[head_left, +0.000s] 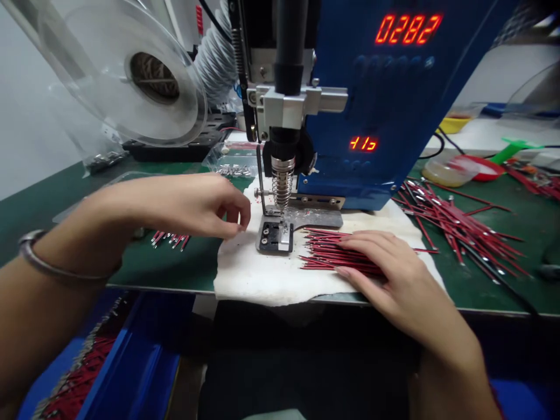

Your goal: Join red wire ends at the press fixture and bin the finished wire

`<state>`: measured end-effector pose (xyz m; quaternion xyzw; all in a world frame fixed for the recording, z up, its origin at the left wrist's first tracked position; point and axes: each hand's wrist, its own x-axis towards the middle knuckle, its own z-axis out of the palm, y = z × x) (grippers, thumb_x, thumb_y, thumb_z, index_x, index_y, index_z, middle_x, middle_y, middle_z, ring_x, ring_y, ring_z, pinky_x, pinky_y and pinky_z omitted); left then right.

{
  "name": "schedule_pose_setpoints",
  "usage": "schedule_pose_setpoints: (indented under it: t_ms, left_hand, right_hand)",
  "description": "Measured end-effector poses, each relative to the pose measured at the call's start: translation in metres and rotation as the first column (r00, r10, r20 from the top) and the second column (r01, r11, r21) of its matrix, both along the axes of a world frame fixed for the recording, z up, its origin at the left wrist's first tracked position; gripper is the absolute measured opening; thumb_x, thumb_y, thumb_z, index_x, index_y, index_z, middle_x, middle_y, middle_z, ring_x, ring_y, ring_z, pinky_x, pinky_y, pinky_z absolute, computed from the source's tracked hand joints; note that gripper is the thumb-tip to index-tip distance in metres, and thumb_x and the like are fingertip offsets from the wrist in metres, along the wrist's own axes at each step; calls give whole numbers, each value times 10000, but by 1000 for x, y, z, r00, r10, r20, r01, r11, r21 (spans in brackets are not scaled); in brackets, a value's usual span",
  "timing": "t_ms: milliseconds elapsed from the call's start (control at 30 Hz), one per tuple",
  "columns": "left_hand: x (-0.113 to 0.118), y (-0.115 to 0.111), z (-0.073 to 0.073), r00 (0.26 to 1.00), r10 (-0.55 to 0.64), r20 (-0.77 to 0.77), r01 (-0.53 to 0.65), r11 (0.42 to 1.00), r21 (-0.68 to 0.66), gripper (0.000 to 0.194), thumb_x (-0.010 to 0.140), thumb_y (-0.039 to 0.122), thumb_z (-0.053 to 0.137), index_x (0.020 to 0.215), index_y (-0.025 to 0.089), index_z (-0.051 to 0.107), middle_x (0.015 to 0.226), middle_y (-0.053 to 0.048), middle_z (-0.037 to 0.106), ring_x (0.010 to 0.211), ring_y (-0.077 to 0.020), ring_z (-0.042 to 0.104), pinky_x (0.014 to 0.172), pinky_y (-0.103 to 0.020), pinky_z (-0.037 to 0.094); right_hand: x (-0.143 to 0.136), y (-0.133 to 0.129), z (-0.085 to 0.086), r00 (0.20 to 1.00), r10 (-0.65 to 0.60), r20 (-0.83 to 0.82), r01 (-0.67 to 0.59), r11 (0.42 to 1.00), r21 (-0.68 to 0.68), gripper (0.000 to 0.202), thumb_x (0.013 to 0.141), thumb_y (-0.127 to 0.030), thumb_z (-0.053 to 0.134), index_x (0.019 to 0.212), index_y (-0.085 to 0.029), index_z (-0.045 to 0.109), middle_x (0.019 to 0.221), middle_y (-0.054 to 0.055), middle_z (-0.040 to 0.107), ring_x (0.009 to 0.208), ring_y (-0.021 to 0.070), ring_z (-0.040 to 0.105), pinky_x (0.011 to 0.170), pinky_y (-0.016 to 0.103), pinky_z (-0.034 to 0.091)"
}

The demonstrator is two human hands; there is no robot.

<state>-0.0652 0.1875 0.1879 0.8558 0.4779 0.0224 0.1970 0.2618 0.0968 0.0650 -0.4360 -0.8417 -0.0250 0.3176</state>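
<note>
My right hand (389, 268) lies over a bundle of thin red wires (321, 248) on a white cloth (249, 280). Its fingers rest across the top and the thumb runs along the near side, keeping the bundle together; the wire ends point left. Just left of those ends is a small metal and black jig (276, 236), under the spring-loaded head (283, 175) of a blue machine (363, 105). My left hand (205, 204) hovers left of the jig, fingers curled and thumb close to the index fingertip. Anything between these fingertips is too small to make out.
Loose red wires (464, 221) are heaped at the right on the green table (192, 271). Several metal-tipped wire ends (170, 239) show below my left wrist. A clear reel (109, 76) stands at upper left. Below the table edge, a blue bin (126, 361) holds more red wires.
</note>
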Motion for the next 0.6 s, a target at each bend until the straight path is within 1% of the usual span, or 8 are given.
schedule_pose_setpoints:
  t_ms: [33,67,167,300,367,467,533,600]
  left_hand:
    - [3,7,5,987,-134,-88,125,987,-96,126,759,252,673,755,224,796,651,-5,672,550,-150,549,505,-243,366]
    - [7,14,10,969,-201,-146,181,973,-142,119,769,223,660,744,227,777,659,-4,675,563,-156,562,509,-241,379]
    - [19,26,18,912,-316,-263,254,936,-243,124,772,134,652,736,214,739,673,1,683,563,-151,577,507,-225,393]
    - [24,28,18,848,-487,-210,376,831,-410,181,813,23,614,803,167,723,704,17,670,615,-108,577,578,-163,425]
    - [18,28,12,850,-508,-136,397,789,-469,192,808,-5,617,839,150,726,720,24,671,632,-96,582,587,-145,431]
    - [7,28,2,884,-457,-93,345,774,-531,180,781,-32,626,814,131,696,700,32,646,608,-89,565,535,-141,410]
    - [2,30,-3,896,-437,-80,328,772,-545,175,777,-42,628,781,128,673,684,36,628,600,-85,557,518,-136,398]
    - [0,31,-6,894,-445,-57,348,769,-536,171,782,-42,638,774,124,678,688,37,631,608,-82,559,527,-131,401]
  right_hand:
    - [-1,0,1,1000,-1,4,1,1000,-1,280,1063,-347,629,1310,-223,587,1296,58,672,1230,221,598,1091,420,460]
    - [-2,1,2,1000,0,8,0,1000,-4,260,1067,-335,622,1299,-222,590,1289,55,676,1228,217,596,1091,419,458]
    - [-3,1,2,1000,3,2,-3,1000,0,242,1070,-325,619,1286,-218,595,1274,49,682,1214,205,595,1088,413,457]
    - [-3,1,2,999,-26,39,24,998,52,290,1052,-319,650,1307,-190,599,1290,71,689,1211,222,615,1132,456,428]
    - [-3,-1,5,997,-40,66,31,991,130,298,1029,-284,680,1298,-176,608,1294,89,701,1233,249,623,1181,512,383]
    - [-4,-1,18,995,-26,94,1,967,253,303,976,-201,732,1259,-154,631,1264,123,720,1263,298,612,1195,586,363]
    - [-3,5,33,990,11,140,-45,969,244,277,967,-182,735,1227,-155,643,1227,116,729,1210,284,643,1172,558,397]
    - [-2,17,51,977,107,183,-138,976,167,184,989,-195,702,1166,-162,663,1171,89,735,1079,232,683,1051,442,494]
